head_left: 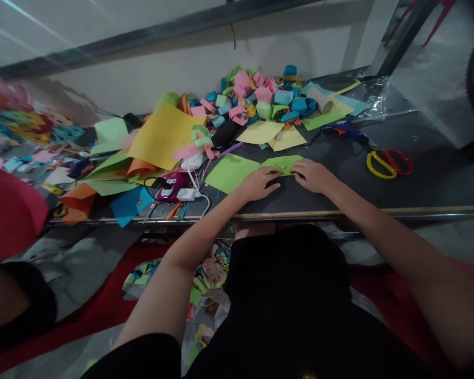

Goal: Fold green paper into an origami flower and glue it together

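Observation:
A light green sheet of paper [287, 162] with creases lies on the dark table between my two hands. My left hand [258, 183] has its fingers on the left end of that paper, with the thumb a little apart. At the right end, my right hand [314, 175] holds the edge with bent fingers. Part of the paper is hidden under the fingertips. Just left of it, a second green sheet [233, 172] lies flat, touching or close to my left hand. Pale yellow papers [260, 132] lie behind.
Scissors [383, 163] and a purple glue gun [349, 130] lie at right. A heap of folded paper pieces [264, 97] stands at the back. A purple power strip [173, 187] with cables and a large yellow sheet [168, 136] are at left. Another person in a red cap [11, 213] sits left.

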`<state>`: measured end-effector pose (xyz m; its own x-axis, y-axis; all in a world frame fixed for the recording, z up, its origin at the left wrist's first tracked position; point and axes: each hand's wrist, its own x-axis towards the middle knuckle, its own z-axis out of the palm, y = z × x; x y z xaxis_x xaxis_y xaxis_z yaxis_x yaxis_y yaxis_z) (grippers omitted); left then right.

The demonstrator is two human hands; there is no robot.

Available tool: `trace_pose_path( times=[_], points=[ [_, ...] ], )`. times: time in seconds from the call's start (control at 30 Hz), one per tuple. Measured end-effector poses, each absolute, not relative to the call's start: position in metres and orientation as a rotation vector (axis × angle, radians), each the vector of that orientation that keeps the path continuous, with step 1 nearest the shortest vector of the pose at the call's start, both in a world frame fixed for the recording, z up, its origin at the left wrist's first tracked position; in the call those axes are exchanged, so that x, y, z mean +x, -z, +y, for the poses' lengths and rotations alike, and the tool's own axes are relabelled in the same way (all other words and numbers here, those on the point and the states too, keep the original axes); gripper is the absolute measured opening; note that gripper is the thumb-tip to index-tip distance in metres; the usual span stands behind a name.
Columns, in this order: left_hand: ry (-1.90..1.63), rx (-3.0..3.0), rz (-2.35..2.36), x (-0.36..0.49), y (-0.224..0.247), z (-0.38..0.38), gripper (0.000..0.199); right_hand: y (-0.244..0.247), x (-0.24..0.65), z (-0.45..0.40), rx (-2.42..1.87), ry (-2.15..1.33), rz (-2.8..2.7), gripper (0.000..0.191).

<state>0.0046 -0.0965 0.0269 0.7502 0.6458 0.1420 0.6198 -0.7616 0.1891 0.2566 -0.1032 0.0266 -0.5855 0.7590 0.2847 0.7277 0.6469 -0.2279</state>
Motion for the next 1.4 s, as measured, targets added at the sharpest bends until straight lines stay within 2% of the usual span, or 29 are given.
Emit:
trace_pose_path(
  times=[0.17, 0.4, 0.67, 0.83, 0.97, 1.2, 1.4],
  points=[
    [-0.266, 2.770, 1.176, 0.014, -0.017, -0.127, 0.087, -0.019, 0.232, -0.128, -1.303, -0.094, -2.510, 0.057],
    [-0.248, 2.701, 1.299, 0.017, -0.014, -0.139, 0.101, -0.016, 0.239, -0.136, -1.455, -0.244, -2.587, 0.068],
    [-0.225, 2.712, 1.370, -0.010, -0.024, -0.143, 0.078, -0.022, 0.294, -0.140, -1.618, -0.035, -2.477, 0.058],
    [-0.324, 2.743, 1.464, 0.002, -0.026, -0.125, 0.058, -0.035, 0.262, -0.166, -1.554, 0.212, -2.323, 0.049],
    [-0.281, 2.751, 1.532, 0.025, -0.032, -0.093, 0.048, -0.039, 0.217, -0.196, -1.423, 0.193, -2.387, 0.047],
    [-0.025, 2.828, 0.826, 0.030, -0.042, -0.036, 0.047, -0.035, 0.160, -0.201, -1.246, -0.012, -2.424, 0.055],
    [-0.151, 2.697, 0.693, 0.009, -0.053, -0.017, 0.032, -0.045, 0.225, -0.155, -0.786, -0.129, -2.587, 0.040]
  ],
)
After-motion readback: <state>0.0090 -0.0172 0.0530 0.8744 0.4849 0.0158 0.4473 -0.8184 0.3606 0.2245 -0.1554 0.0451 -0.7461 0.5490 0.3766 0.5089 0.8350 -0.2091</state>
